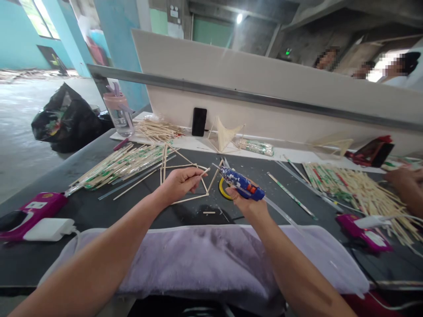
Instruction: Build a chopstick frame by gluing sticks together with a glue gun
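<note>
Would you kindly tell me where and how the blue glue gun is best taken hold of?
The blue glue gun is probably best gripped well behind its nozzle, from the near side, as the right hand does. The nozzle points away and left, toward the stick in the left hand, so a rearward grip should keep fingers clear of the tip.

A narrow gap separates the short stick [205,171] in the left hand [183,181] from the glue gun [239,181] in the right hand [249,206]. The stick frame [190,199] blocks a low path from the left. Between the forearms, room opens above the towel [198,259]. Rightward, a clear rod [282,212] crosses the way; a white board [251,105] walls off the back.
</note>
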The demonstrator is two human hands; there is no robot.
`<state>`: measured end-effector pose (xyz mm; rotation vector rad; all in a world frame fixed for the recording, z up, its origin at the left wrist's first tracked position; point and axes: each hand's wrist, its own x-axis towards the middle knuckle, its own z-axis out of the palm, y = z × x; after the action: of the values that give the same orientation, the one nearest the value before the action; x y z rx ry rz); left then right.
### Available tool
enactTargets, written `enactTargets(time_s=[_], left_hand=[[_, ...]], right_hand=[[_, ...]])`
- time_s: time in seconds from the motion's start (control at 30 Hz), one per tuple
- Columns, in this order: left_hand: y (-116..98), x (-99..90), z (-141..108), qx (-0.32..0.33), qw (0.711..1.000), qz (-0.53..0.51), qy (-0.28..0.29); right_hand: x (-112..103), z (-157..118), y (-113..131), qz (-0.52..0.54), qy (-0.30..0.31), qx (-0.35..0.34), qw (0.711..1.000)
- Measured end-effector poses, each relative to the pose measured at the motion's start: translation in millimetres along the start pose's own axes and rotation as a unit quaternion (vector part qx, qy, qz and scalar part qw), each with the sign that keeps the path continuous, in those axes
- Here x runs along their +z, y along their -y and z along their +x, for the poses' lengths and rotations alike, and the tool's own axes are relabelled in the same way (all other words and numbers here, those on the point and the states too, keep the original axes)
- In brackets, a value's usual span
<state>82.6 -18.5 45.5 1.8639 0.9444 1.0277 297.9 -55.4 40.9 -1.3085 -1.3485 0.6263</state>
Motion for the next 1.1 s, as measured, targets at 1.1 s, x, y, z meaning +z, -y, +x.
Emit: enactTargets(time_s=[1.1], left_hand=[[-4.9,-1.5,-0.6,0.011,0.999,0.038,-0.015]], right_hand=[[-3.4,2.5,-0.9,-0.12,0.018,-0.054,0.991]])
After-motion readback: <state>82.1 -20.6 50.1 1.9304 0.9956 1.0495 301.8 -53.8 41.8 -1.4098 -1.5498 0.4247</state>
